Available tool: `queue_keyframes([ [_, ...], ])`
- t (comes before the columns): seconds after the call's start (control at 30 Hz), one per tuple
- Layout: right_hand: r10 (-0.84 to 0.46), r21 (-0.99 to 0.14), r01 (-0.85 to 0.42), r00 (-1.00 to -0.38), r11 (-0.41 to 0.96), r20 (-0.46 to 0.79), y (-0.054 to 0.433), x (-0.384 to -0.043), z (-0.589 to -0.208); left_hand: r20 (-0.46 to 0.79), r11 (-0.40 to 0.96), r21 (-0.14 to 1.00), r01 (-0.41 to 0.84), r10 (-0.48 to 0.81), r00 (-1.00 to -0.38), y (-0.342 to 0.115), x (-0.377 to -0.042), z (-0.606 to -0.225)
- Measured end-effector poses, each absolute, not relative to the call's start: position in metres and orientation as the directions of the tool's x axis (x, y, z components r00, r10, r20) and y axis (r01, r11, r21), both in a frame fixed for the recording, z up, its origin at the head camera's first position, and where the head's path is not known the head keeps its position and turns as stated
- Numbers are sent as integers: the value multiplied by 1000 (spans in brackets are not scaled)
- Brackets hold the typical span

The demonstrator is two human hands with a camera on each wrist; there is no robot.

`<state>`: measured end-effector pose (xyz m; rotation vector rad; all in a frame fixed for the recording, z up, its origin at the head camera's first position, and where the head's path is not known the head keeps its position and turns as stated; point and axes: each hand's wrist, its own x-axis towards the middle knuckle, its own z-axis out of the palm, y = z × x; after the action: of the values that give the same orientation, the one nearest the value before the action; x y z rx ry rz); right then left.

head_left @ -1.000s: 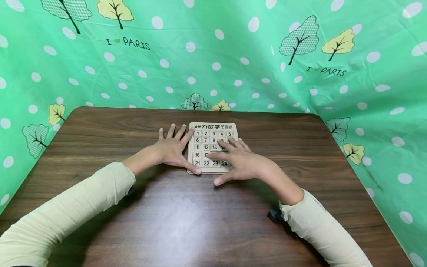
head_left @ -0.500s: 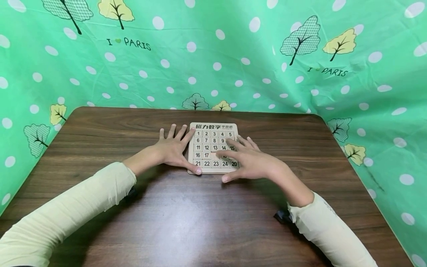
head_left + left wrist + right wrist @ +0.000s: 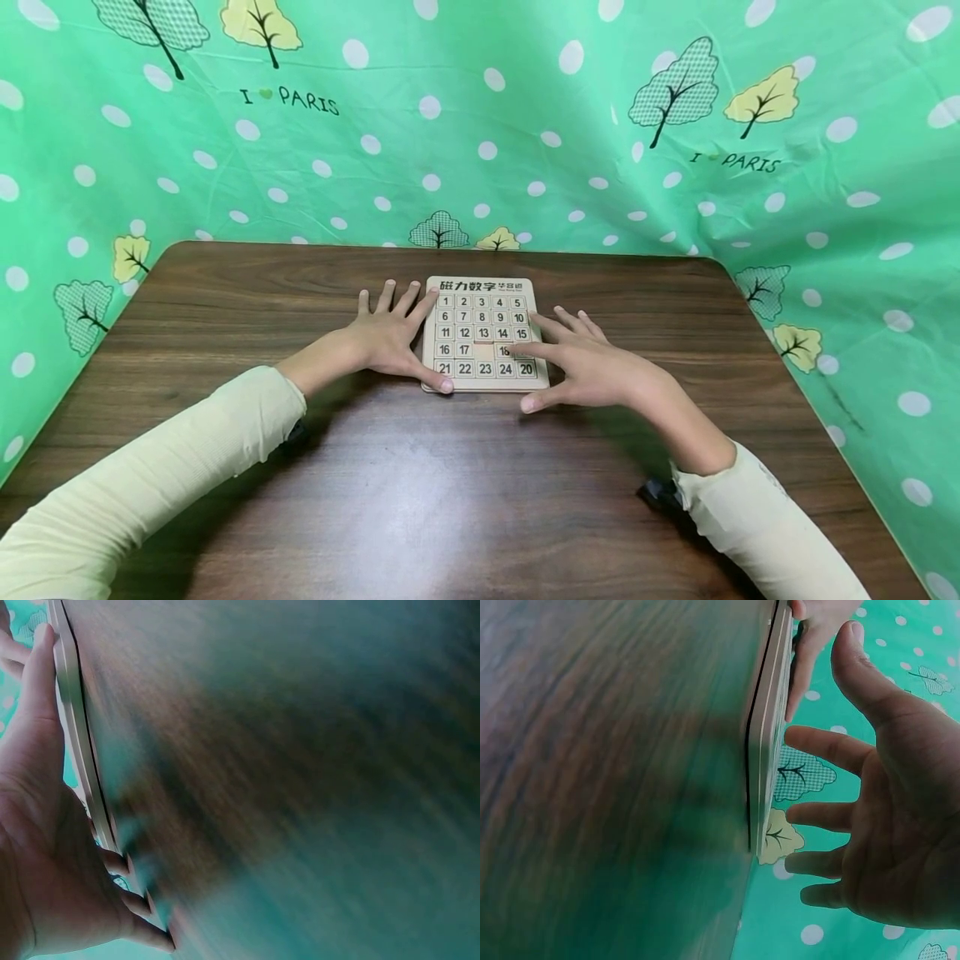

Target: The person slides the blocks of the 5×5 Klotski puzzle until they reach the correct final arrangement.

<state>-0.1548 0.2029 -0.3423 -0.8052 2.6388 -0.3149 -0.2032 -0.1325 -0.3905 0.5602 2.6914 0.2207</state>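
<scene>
A wooden number slide puzzle (image 3: 487,386) lies flat on the table, its numbered tiles in rows below a printed heading. A bare slot (image 3: 483,352) shows in the fourth row, between tile 17 (image 3: 464,350) and tile 18 (image 3: 503,352). My left hand (image 3: 386,337) is spread along the board's left side, thumb on the lower left corner and index fingertip at the upper left edge. From the right, my right hand (image 3: 596,367) reaches over the board with fingers extended; its index fingertip overlaps tile 18, covering most of the tile beside it. Its thumb points past the lower right corner.
The brown wood-grain table (image 3: 375,500) has rounded far corners. A green dotted curtain (image 3: 465,125) with printed trees hangs behind and at both sides. Pale sleeves cover both forearms, and a black device (image 3: 660,495) sits under the right wrist.
My right hand has drawn back to the right across the board, uncovering tiles in the right columns and the slot beside tile 17. My left hand has stayed in place.
</scene>
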Motion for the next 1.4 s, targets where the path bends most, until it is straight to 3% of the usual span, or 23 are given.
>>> queue_keyframes([
  [0.93, -605, -308, -526, -741, 793, -291, 183, -157, -349, -343, 907, 228, 354, 415, -843, -131, -203, -389],
  [1.4, -554, -336, -460, -783, 822, -284, 214, -155, -342, -337, 907, 229, 353, 414, -846, -133, -203, -392],
])
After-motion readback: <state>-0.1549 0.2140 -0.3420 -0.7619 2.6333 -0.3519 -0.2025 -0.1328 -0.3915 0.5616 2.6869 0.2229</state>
